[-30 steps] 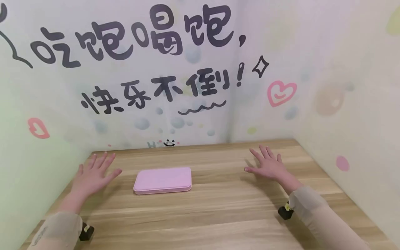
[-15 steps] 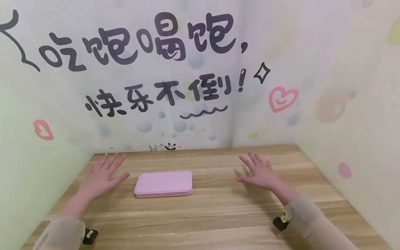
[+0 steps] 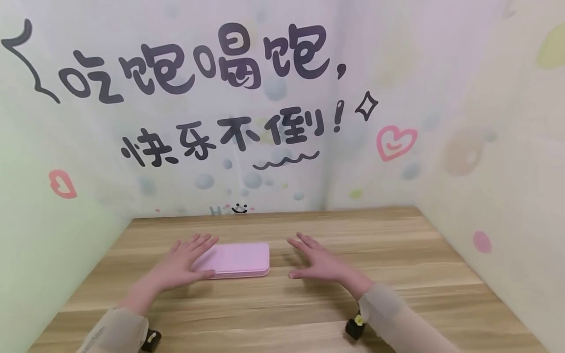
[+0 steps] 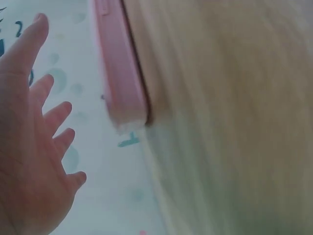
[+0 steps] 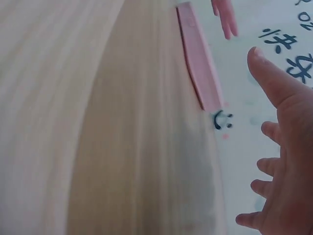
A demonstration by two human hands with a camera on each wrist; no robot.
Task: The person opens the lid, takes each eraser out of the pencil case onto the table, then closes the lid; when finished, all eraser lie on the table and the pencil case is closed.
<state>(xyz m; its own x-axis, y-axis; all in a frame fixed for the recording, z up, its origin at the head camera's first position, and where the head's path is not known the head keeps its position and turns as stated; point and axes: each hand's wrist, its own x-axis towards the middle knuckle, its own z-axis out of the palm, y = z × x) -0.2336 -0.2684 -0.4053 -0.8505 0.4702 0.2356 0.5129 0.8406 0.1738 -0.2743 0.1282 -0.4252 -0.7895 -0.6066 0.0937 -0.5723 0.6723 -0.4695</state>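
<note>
Sleeves [image 3: 408, 316]: pale cloth, wrinkled near the cuffs
Left hand [image 3: 178, 262]: splayed wide, lifted over the left end of the pink case [image 3: 243, 259]
Right hand [image 3: 324, 264]: splayed wide, apart from the pink case, to its right
Pink case: smooth, flat, round-cornered
Table [image 3: 265, 314]: wood-grained, bearing the pink case
Backdrop [image 3: 287, 189]: softly creased, black-lettered
</note>
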